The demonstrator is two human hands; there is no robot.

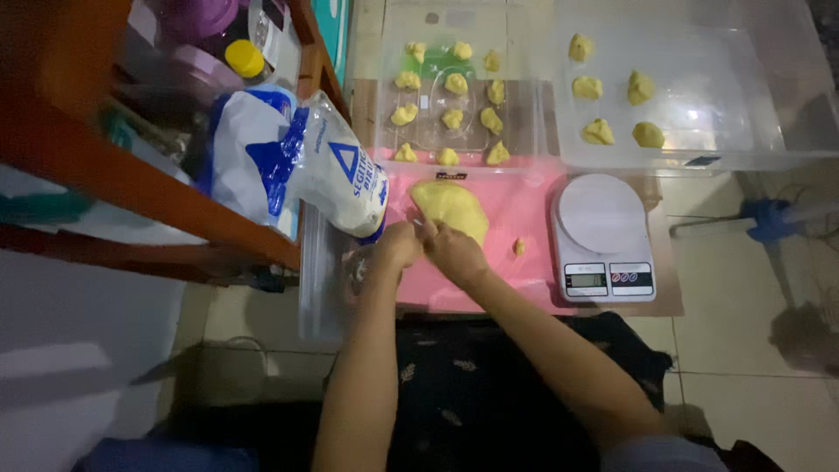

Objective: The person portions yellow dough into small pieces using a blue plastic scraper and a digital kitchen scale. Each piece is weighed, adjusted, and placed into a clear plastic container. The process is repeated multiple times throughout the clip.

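At fingers [426,232]: yellow dough [450,208] (touching).

This looks like a home, with baking done low down at floor level. Pale floor tiles [743,288] run under everything, and a pink mat [516,218] lies on them with a white kitchen scale [603,236] beside it. Clear plastic bins [786,105] hold rows of yellow dough lumps [454,83]. A flour bag [297,162] leans against orange wooden furniture [131,175] that shelters jars and household clutter. A blue fan base [773,218] stands at the right.
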